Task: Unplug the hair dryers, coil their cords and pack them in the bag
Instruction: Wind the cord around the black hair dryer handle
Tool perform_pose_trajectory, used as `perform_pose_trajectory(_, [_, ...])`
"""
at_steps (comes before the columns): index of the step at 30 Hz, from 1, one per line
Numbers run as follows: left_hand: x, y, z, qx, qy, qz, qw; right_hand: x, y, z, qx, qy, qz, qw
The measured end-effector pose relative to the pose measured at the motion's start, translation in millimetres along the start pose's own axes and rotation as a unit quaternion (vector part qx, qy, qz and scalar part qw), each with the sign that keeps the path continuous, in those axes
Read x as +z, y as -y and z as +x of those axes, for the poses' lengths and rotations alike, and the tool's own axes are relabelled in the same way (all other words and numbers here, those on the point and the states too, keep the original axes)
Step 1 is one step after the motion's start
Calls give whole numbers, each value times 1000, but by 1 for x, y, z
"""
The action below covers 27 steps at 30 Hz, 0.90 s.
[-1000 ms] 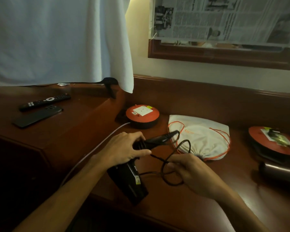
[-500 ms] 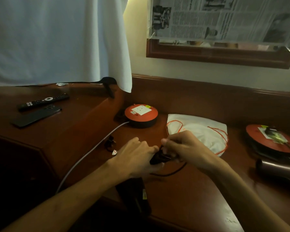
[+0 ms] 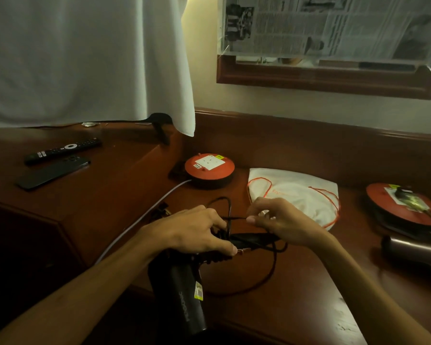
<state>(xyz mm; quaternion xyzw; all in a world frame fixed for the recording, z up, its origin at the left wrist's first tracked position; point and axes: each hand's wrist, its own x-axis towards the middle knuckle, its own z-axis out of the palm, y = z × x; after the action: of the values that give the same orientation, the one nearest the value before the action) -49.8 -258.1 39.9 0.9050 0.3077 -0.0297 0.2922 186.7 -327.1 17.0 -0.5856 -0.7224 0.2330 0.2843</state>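
A: Left to right, quick. Upper counter (image 3: 115, 195) ledge: remote (image 3: 62, 150) and phone (image 3: 52, 171). Left reel (image 3: 209, 168), socket bare.

B: Hands?

A: Left hand (image 3: 192, 232) grip clenched round the black dryer (image 3: 182, 292) handle at the counter's front edge. Right hand (image 3: 281, 220) pinches its cord (image 3: 266, 277), mid-wrap; a loose loop lies on the counter.

B: Bag?

A: Drawstring bag (image 3: 296, 195) lies flat near the back edge, apparently unpacked. Second dryer (image 3: 416, 250) at the right edge, right reel (image 3: 398, 205) with a plug in it.

B: Progress?

A: Early, I'd say. One unplugged, coil unfinished; other dryer untouched.
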Motion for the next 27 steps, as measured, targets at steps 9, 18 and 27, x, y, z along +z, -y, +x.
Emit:
perform_pose_trajectory(9, [-2, 15, -10, 7, 18, -67, 998, -38, -85, 8, 87, -317, -146, 933])
perform_pose_trajectory(18, [9, 16, -7, 9, 71, -69, 995, -52, -112, 4, 229, -273, -206, 912])
perform_pose_trajectory(27, [-7, 10, -2, -2, 49, -46, 998, -4, 24, -20, -78, -14, -201, 976])
